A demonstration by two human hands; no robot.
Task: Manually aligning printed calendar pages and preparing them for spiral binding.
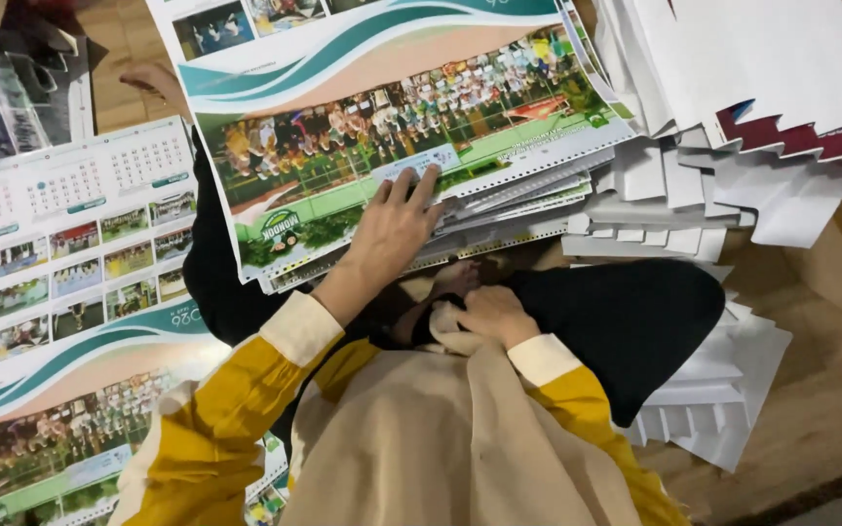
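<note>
The left hand [392,229] is pressing flat, fingers spread wide in an open grip, on the glossy top sheet of a punched-edge calendar stack [411,136] lying across the lap, while the right hand [494,314] is gripping beige cloth [440,429], white stepped card sheets [723,185] fanning nearby.

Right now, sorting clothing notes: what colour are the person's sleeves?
Mustard yellow sleeves with cream cuffs, head view.
</note>
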